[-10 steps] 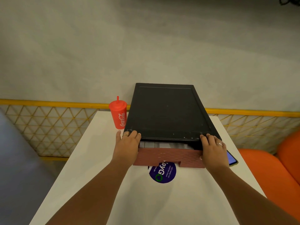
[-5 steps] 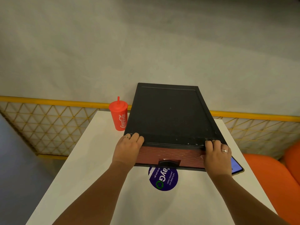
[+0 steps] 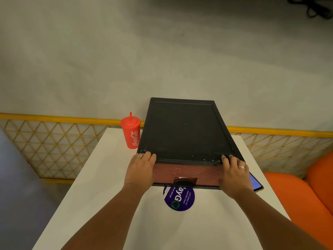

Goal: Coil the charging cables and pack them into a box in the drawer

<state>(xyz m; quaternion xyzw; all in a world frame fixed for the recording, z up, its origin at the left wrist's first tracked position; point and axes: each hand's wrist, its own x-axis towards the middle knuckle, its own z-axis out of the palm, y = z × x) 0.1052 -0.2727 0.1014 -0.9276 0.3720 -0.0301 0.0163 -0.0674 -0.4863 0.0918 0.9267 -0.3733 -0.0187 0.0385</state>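
Nearest me, a purple sticker (image 3: 180, 199) on the white desk (image 3: 108, 195) is reading "Let's keep our pantries clean". The left grip (image 3: 141, 168) and right grip (image 3: 234, 175) are clasping the black case's (image 3: 183, 130) front corners, with the reddish drawer (image 3: 187, 173) sitting flush between them. Beyond, a red Coca-Cola cup (image 3: 131, 131) is standing.

On my white tabletop (image 3: 100, 177), a red Coca-Cola cup (image 3: 131, 132) with lid and straw stands upright near the far left corner. A round purple sticker (image 3: 180, 199) lies flat near the middle. A tablet (image 3: 255, 183) shows its lit corner at the right edge, and beyond that edge sits an orange seat (image 3: 297, 199).
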